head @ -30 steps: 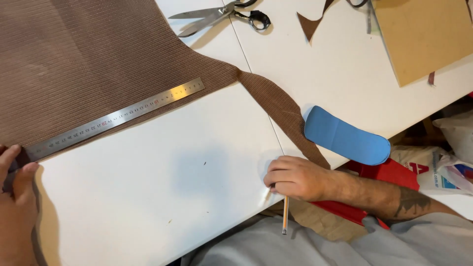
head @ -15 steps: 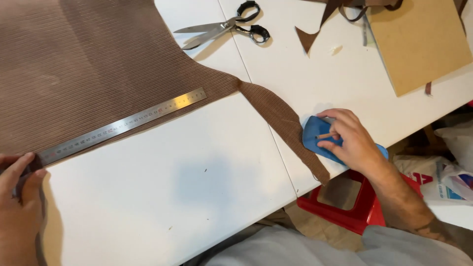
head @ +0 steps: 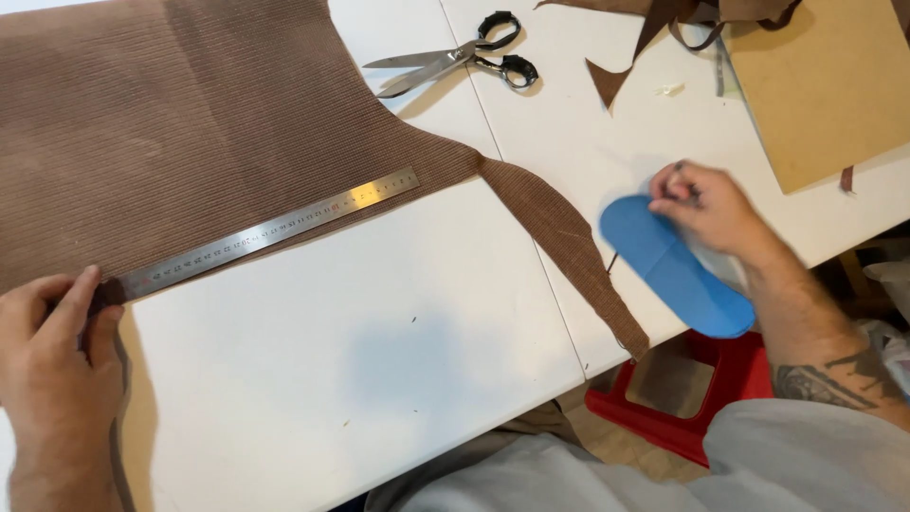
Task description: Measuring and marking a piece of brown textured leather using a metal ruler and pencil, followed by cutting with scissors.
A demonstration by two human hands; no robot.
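Observation:
My left hand [head: 57, 365] rests at the lower left on the brown ribbed fabric [head: 190, 123], its fingertips pinning the near end of a steel ruler [head: 270, 232]. The ruler lies slanted along the fabric's cut edge. My right hand [head: 711, 209], fingers curled and slightly blurred, grips the far end of a blue sole-shaped piece [head: 678, 275]. That piece lies near the table's right edge, beside the fabric's narrow tail [head: 569, 242]. Something small and dark shows at my fingertips, too unclear to identify.
Black-handled scissors [head: 455, 62] lie at the top centre of the white table [head: 379, 360]. A tan cardboard sheet [head: 825, 85] and brown fabric scraps [head: 611, 81] are at the top right. A red stool [head: 701, 398] stands below the table's edge.
My right hand left the near table edge, where it held a pencil, and moved onto the blue piece, then to its far end. My left hand stayed on the ruler's end.

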